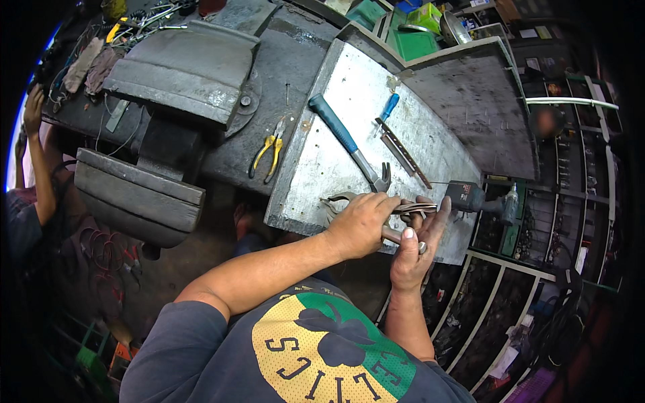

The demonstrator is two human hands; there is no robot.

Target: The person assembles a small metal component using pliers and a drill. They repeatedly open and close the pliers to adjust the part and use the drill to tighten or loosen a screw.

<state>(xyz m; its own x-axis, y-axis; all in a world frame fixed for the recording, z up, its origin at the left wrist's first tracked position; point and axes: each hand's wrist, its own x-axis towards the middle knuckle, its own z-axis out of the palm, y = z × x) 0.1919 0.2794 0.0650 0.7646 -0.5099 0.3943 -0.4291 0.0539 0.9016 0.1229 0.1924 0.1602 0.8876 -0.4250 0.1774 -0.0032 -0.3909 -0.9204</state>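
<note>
My left hand is closed around what look like steel locking pliers. Their jaws stick out on its left, over the metal bench top, and their handles on its right. Part of the tool is hidden under my fingers. My right hand is cupped at the handle ends, its thumb raised and fingers stretched out, touching the handles rather than wrapped round them. Just beyond lies a claw hammer with a blue grip. Beside it are a blue-handled screwdriver and a thin, dark slotted metal strip.
A dark cordless drill lies right of my right hand. Yellow-handled pliers rest left of the metal top. A large bench vise fills the left. An upright metal plate borders the bench. Another person's arm shows far left.
</note>
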